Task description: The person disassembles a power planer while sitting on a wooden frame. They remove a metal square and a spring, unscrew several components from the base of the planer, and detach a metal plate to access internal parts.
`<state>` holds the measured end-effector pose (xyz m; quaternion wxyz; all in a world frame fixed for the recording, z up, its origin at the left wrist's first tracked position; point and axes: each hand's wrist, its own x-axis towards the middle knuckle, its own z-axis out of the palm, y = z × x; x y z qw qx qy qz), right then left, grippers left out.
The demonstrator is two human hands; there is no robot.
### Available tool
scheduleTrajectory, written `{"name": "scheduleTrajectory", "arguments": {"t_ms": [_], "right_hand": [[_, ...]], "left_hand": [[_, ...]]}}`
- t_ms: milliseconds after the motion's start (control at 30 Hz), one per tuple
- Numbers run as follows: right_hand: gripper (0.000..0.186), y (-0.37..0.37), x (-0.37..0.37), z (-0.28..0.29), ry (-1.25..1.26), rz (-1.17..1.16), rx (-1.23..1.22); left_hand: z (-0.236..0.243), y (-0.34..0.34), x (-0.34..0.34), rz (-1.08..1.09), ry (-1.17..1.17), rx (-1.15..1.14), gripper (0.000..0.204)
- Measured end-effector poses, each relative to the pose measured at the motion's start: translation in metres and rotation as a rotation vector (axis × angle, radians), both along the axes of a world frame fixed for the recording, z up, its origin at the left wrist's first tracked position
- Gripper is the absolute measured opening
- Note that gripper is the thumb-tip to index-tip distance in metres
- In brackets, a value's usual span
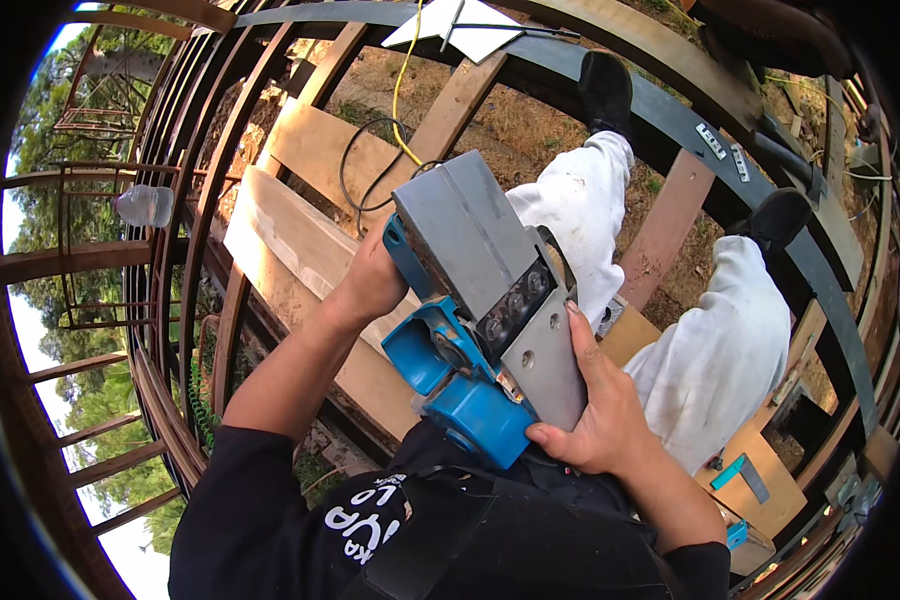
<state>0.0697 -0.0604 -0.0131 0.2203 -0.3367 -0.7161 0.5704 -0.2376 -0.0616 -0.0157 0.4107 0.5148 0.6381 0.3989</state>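
Your two hands stand apart, both clasped on a blue-bodied electric hand planer with a flat grey metal sole (475,215). The planer lies between them, in front of your torso, sole upward. Its long axis slants from far left to near right. Your left hand (370,285) grips the blue side toward the far end, its fingers largely hidden behind the machine; your right hand (605,420) holds the near end, thumb at the lower corner, forefinger along the right edge. The black cutter block with round metal fasteners (518,303) crosses the sole between them, nearer to your right forefinger. Beyond the far end runs a yellow cord (397,125); your white-trousered legs (715,365) extend to the right.
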Motion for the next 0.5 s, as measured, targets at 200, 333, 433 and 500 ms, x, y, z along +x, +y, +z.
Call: {"name": "scheduleTrajectory", "arguments": {"t_ms": [200, 333, 433, 500], "right_hand": [[0.108, 0.005, 0.003, -0.002, 0.012, 0.058, 0.098], [0.107, 0.005, 0.003, -0.003, 0.032, 0.014, 0.039], [0.108, 0.005, 0.002, -0.001, 0.023, 0.020, 0.036], [0.108, 0.004, 0.001, 0.001, 0.015, 0.027, 0.036]], "left_hand": [[0.007, -0.001, -0.020, 0.106, -0.752, -0.486, 0.030], [0.011, -0.014, 0.020, 0.239, -0.380, -0.026, 0.048], [-0.006, -0.018, 0.028, 0.237, -0.092, 0.235, 0.065], [-0.012, -0.017, 0.018, 0.167, -0.194, 0.199, 0.061]]}}
